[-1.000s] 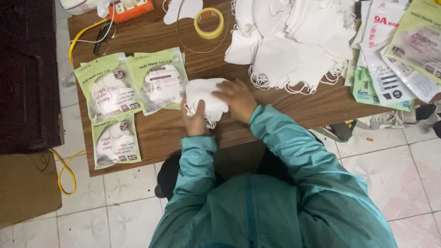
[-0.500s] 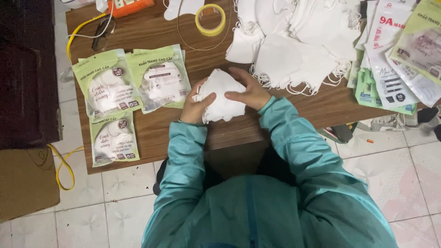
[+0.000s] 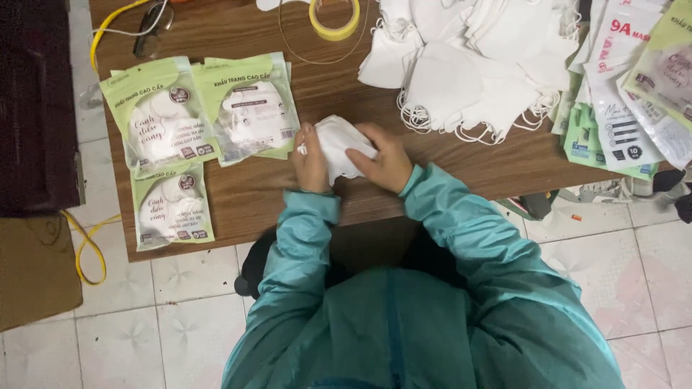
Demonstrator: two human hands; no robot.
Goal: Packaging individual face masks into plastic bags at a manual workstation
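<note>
Two hands are met over one folded white face mask, held at the near edge of the desk, directly ahead of the person's chest.

Item 1, left hand: closed around the mask's left end, fingers curled upward over its edge. Item 2, right hand: closed on the mask's right and lower side, palm laid across it. The mask is gripped between both, neither hand being nearer than the other; its long axis is seen to run roughly left to right, tilted slightly, between the two palms. Whether it rests on the wood or is lifted just clear cannot be told.

Item 3, to the left of the left hand: three green-edged sealed packets of masks, two side by side and one nearer the desk's front edge, all flat and apart from the hands.

Item 4, beyond and to the right of the right hand: a loose heap of white masks, ear loops trailing.

Item 5, straight beyond the hands: a roll of yellow tape.

Item 6, far right: stacked printed empty packets.
</note>
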